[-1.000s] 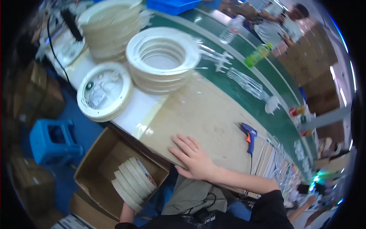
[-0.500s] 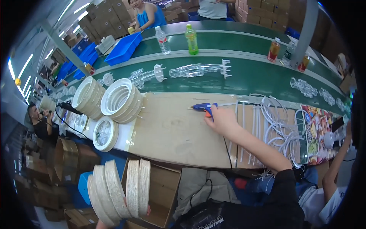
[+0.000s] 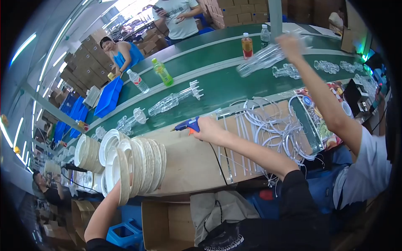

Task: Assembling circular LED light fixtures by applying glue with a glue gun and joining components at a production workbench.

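My right hand (image 3: 208, 130) is closed around the handle of a blue glue gun (image 3: 187, 124) with an orange trigger, its nozzle pointing left over the tan work board (image 3: 184, 163). My left hand (image 3: 124, 183) reaches through the near rings of a thick stack of cream-coloured rings (image 3: 147, 167), gripping it at the board's left edge; the rings hide most of the fingers. Just behind stand two more stacks of white-rimmed rings (image 3: 109, 142). To the right of my right hand, white tubes and thin cables (image 3: 272, 129) lie in a tangle.
Clear plastic stems (image 3: 176, 99) lie on the green conveyor (image 3: 217, 94), with bottles (image 3: 162, 72) beyond. From the right, a co-worker's hand (image 3: 289, 46) holds a clear plastic piece (image 3: 264, 58). A cardboard box (image 3: 167, 221) and blue stool (image 3: 125, 232) stand below the bench.
My left hand has brought the cream rings up from beside the bench to the board's left end. The view has turned right. A co-worker's arm now reaches over the conveyor with a clear piece.
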Motion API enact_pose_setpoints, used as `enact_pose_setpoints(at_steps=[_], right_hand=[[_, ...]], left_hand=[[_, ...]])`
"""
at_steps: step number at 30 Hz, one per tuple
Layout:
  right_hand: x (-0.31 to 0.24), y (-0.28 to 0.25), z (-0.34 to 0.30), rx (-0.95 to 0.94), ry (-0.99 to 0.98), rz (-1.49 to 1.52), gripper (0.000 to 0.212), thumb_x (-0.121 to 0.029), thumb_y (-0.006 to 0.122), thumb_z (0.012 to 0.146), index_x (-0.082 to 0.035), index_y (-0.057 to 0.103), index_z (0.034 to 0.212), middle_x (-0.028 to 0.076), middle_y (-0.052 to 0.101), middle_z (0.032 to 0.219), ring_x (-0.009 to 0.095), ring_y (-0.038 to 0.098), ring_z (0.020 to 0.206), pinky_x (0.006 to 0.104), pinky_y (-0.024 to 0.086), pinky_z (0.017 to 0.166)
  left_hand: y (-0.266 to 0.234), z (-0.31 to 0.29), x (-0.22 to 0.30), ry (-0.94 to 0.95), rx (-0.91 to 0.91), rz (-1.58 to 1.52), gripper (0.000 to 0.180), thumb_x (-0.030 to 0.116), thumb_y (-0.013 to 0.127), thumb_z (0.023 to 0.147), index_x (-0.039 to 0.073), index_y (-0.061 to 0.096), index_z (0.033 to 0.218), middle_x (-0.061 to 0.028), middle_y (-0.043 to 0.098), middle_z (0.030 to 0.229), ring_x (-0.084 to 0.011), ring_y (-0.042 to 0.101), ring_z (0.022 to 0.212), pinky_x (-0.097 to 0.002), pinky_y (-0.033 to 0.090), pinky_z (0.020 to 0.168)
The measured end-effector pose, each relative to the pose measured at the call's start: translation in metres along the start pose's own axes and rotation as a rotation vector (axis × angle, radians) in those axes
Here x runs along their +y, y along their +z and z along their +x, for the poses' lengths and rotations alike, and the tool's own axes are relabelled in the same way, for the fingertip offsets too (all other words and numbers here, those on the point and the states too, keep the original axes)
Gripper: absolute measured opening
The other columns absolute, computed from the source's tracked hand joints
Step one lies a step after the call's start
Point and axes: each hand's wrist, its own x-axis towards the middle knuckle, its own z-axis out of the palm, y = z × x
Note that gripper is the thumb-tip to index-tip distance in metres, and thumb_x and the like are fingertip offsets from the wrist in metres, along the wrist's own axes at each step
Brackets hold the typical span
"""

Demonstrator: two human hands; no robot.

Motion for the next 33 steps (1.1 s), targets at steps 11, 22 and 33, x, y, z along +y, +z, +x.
enact_pose_setpoints(at_steps=[11, 22, 33], right_hand=[[0.009, -0.073, -0.093, 0.197, 0.021, -0.169, 0.032, -0.029, 0.072, 0.080, 0.000, 0.063, 0.090, 0.021, 0.068, 0.074, 0.041, 0.068, 0.071, 0.0503, 0.054, 0.065], [0.027, -0.048, -0.127, 0.100, 0.045, -0.023, 0.028, -0.027, 0.075, 0.078, -0.002, 0.066, 0.086, 0.013, 0.067, 0.067, 0.033, 0.068, 0.064, 0.0417, 0.053, 0.060], [0.030, -0.046, -0.124, 0.179, 0.139, 0.081, 0.026, -0.025, 0.075, 0.078, -0.001, 0.068, 0.086, 0.011, 0.067, 0.064, 0.028, 0.067, 0.058, 0.0386, 0.051, 0.056]], left_hand=[[0.059, 0.119, 0.099, -0.457, 0.140, -0.467, 0.058, 0.043, 0.037, 0.107, 0.006, 0.039, 0.152, -0.0096, 0.049, 0.149, -0.0273, 0.046, 0.135, -0.0374, 0.038, 0.112], [0.061, 0.176, 0.132, -0.535, -0.193, 0.085, 0.051, 0.035, 0.040, 0.106, 0.002, 0.048, 0.143, -0.0093, 0.057, 0.139, -0.0217, 0.054, 0.128, -0.0342, 0.043, 0.108], [0.024, 0.157, 0.174, -0.346, -0.159, -0.014, 0.040, 0.030, 0.048, 0.104, 0.003, 0.059, 0.132, -0.0085, 0.067, 0.115, -0.0146, 0.064, 0.104, -0.0315, 0.053, 0.093]])
